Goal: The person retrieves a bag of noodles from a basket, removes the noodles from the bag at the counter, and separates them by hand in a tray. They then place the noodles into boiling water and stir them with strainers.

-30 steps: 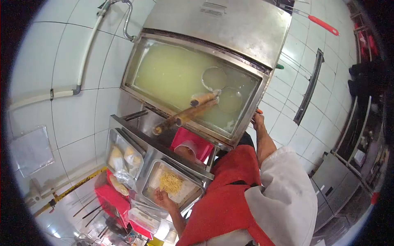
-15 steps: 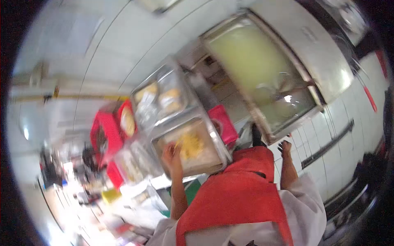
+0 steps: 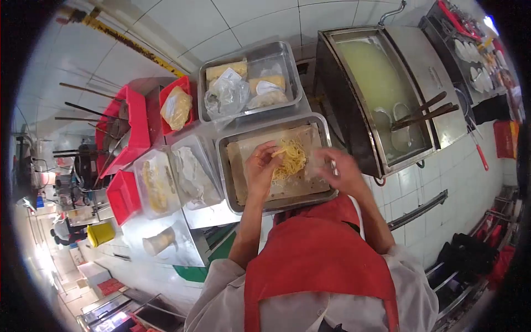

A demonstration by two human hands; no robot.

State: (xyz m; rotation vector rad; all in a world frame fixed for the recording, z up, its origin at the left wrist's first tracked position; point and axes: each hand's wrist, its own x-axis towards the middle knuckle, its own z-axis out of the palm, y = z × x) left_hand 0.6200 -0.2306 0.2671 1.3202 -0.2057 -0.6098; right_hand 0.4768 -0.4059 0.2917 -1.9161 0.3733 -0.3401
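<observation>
A pile of yellow noodles lies on a brown sheet in a metal tray in front of me. My left hand is at the left side of the pile, its fingers closed on some noodles. Over the tray's right part, my right hand is apart from the pile; motion blurs it, but its fingers look spread and nothing shows in them.
Behind stands another metal tray with bagged noodles. A vat of cloudy liquid with strainers is at the right. Clear plastic tubs and a red bin with long sticks stand at the left.
My right hand has come up from beside the vat to over the noodle tray. My left hand stays at the noodles. The view has turned and become sharper.
</observation>
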